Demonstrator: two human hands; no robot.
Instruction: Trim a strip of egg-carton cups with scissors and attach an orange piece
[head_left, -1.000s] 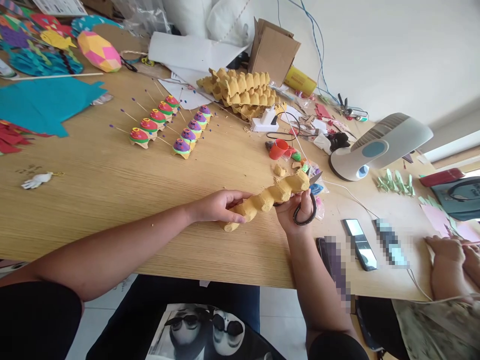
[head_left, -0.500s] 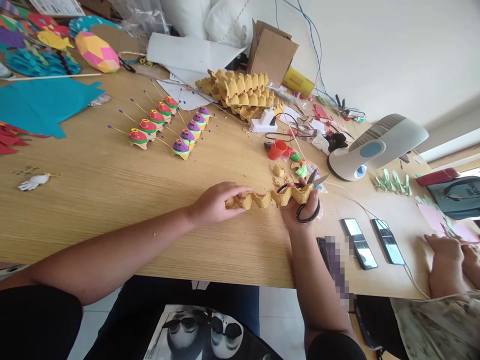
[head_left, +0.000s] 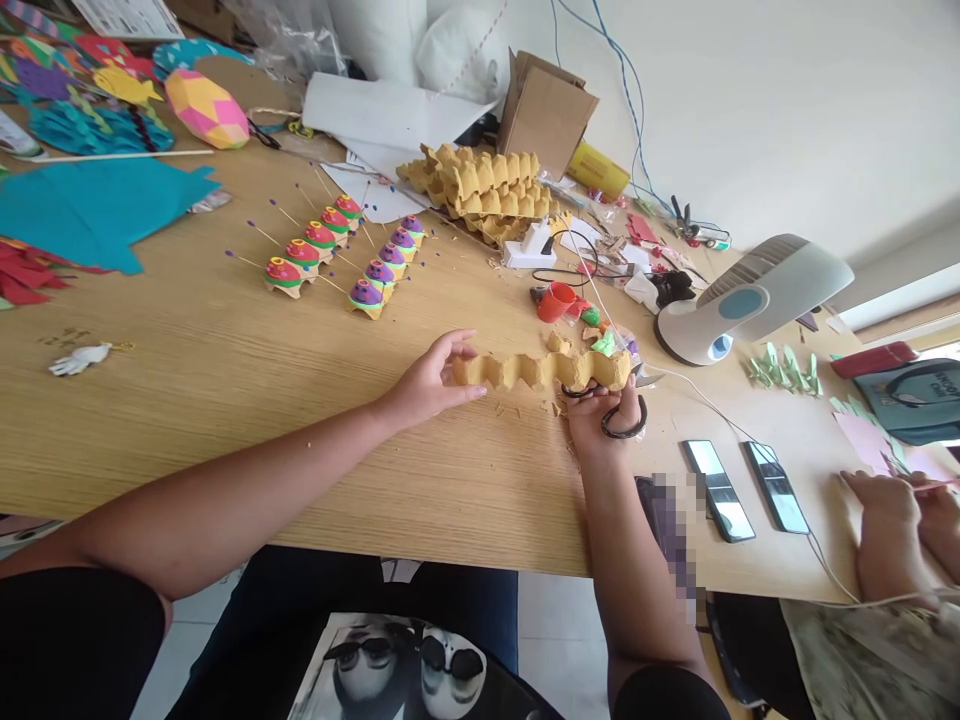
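Between our left hand [head_left: 435, 378] and right hand [head_left: 600, 425] the egg-carton strip [head_left: 534, 372] bars the way, but past our left forearm [head_left: 277, 480] we could sweep over the tabletop [head_left: 217, 385] to the white hand-shaped trinket [head_left: 79, 360]. Farther forward, two rows of painted egg-carton cups [head_left: 304, 252] bristle with thin sticks; rightward, the scissors [head_left: 645, 380], red cup [head_left: 555, 302], desk fan [head_left: 750, 297] and two phones [head_left: 718, 490] crowd any passage.
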